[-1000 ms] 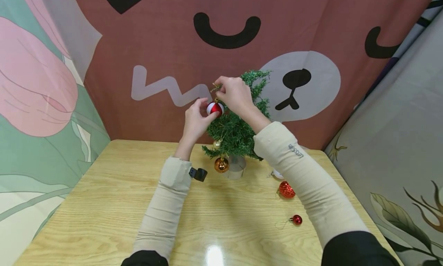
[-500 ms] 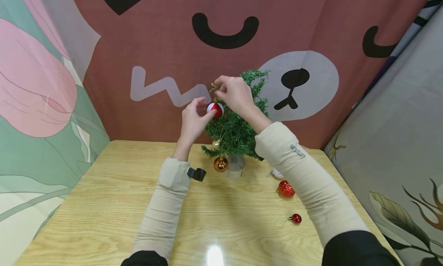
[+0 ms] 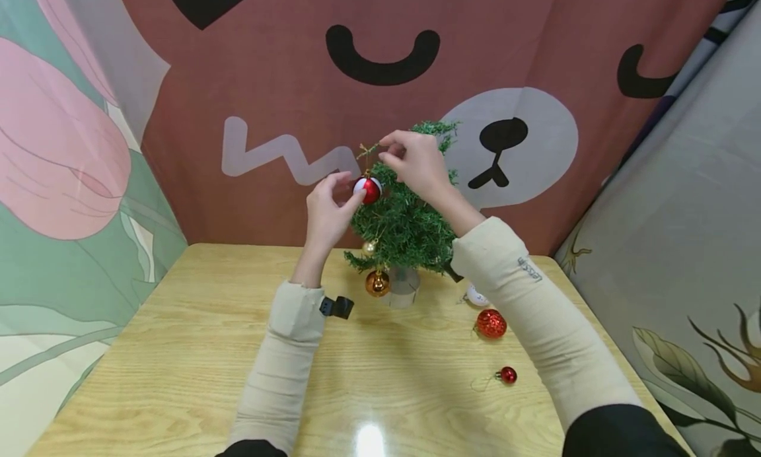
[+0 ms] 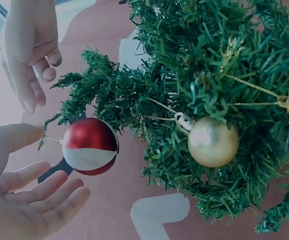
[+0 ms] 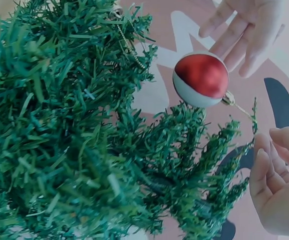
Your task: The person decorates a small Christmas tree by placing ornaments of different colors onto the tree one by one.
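Note:
A small green Christmas tree [image 3: 410, 229] stands on a pale round base [image 3: 403, 290]. From an upper left branch tip hangs a red and white bauble [image 3: 370, 191] by a gold loop. My left hand [image 3: 327, 212] is beside this bauble, fingers spread and relaxed; in the left wrist view a gap shows between fingers and bauble [image 4: 90, 146]. My right hand [image 3: 419, 165] is just right of the branch tip, its fingers loosely bent and nothing visible between them. Lower on the tree hang a pale gold bauble [image 4: 213, 142] and an orange-gold bauble [image 3: 377, 283].
On the wooden table [image 3: 208, 351], right of the tree, lie a white bauble [image 3: 477, 296], a glittery red ornament [image 3: 491, 323] and a small red bauble [image 3: 507, 376] with its loop. A printed cloth [image 3: 285, 206] hangs behind the table.
My right hand has let go at the branch tip and moved right. My left hand has drawn slightly left. The red and white bauble now hangs from the branch.

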The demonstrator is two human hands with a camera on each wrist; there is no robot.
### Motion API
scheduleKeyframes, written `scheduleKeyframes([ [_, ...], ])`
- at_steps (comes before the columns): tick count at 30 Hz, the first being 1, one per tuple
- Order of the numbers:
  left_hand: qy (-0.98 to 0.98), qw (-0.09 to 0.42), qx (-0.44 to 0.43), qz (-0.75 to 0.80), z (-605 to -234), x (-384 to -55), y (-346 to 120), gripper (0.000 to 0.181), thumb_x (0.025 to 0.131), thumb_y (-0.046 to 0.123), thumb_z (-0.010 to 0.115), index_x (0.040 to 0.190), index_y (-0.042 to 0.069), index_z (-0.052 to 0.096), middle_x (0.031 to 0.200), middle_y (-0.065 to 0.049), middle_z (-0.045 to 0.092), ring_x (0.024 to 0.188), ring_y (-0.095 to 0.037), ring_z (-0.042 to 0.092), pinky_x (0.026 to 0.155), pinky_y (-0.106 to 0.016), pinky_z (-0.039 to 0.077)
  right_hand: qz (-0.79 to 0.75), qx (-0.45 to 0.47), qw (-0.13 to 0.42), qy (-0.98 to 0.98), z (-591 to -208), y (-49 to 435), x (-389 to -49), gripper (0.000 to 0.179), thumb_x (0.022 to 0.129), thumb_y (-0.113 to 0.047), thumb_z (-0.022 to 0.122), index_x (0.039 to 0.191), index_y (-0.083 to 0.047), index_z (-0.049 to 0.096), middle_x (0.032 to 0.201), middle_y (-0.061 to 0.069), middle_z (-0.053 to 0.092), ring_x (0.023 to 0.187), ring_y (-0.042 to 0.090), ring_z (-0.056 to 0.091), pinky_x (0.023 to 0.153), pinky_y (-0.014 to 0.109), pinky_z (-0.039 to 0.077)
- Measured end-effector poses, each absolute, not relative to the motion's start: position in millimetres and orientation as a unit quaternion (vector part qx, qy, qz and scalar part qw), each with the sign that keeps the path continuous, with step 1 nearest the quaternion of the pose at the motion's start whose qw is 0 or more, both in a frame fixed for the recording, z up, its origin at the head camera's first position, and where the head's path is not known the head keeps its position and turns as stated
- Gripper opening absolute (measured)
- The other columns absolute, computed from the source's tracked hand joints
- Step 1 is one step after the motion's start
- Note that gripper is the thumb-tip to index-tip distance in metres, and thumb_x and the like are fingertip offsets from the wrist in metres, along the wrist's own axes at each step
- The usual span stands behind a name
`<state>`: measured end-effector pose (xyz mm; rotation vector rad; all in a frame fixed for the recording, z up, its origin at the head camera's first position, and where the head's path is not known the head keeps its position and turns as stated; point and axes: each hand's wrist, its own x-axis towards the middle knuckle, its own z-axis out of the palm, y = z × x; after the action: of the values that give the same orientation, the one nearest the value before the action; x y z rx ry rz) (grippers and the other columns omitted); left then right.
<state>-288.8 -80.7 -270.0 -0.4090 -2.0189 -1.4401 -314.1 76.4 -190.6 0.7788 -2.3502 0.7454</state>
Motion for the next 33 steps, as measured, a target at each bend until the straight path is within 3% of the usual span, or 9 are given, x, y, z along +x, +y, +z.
scheduleKeyframes([
  [11,-0.746,0.331,-0.171,-0.552,-273.8,-277.2,-79.7,0.033,0.081,0.010,0.065,0.110,-0.005,0.057,0.100,-0.020,0.060,0.090,-0.027,0.057,0.072,-0.037,0.050,0.390,0.307,0.297,-0.816,-201.4,101.5,-306.9,0.016,0.084,-0.009,0.061,0.096,0.001,0.066,0.074,0.009,0.062,0.043,0.022,0.054,0.039,0.019,0.039],
  [20,-0.739,0.342,-0.188,-0.549,-276.5,-267.8,-76.9,0.033,0.081,0.008,0.065,0.109,-0.008,0.057,0.096,-0.020,0.061,0.087,-0.028,0.059,0.070,-0.035,0.050,0.488,0.310,0.271,-0.769,-213.1,124.9,-293.0,0.020,0.082,-0.004,0.063,0.098,0.008,0.064,0.075,0.015,0.061,0.040,0.010,0.050,0.038,0.022,0.042],
  [28,-0.744,0.355,-0.194,-0.532,-280.1,-262.1,-73.8,0.028,0.081,0.009,0.065,0.106,-0.005,0.060,0.094,-0.017,0.063,0.085,-0.025,0.059,0.067,-0.033,0.049,0.541,0.294,0.257,-0.745,-219.9,142.8,-277.5,0.018,0.082,0.001,0.062,0.096,0.011,0.063,0.070,0.000,0.061,0.041,0.011,0.052,0.040,0.023,0.043],
  [33,-0.743,0.349,-0.206,-0.532,-281.5,-258.6,-71.0,0.027,0.082,0.009,0.065,0.104,-0.005,0.061,0.094,-0.018,0.063,0.085,-0.026,0.059,0.068,-0.033,0.049,0.558,0.295,0.259,-0.731,-226.0,155.5,-272.5,0.016,0.082,0.005,0.060,0.095,0.014,0.062,0.071,0.004,0.062,0.042,0.012,0.053,0.041,0.022,0.045],
])
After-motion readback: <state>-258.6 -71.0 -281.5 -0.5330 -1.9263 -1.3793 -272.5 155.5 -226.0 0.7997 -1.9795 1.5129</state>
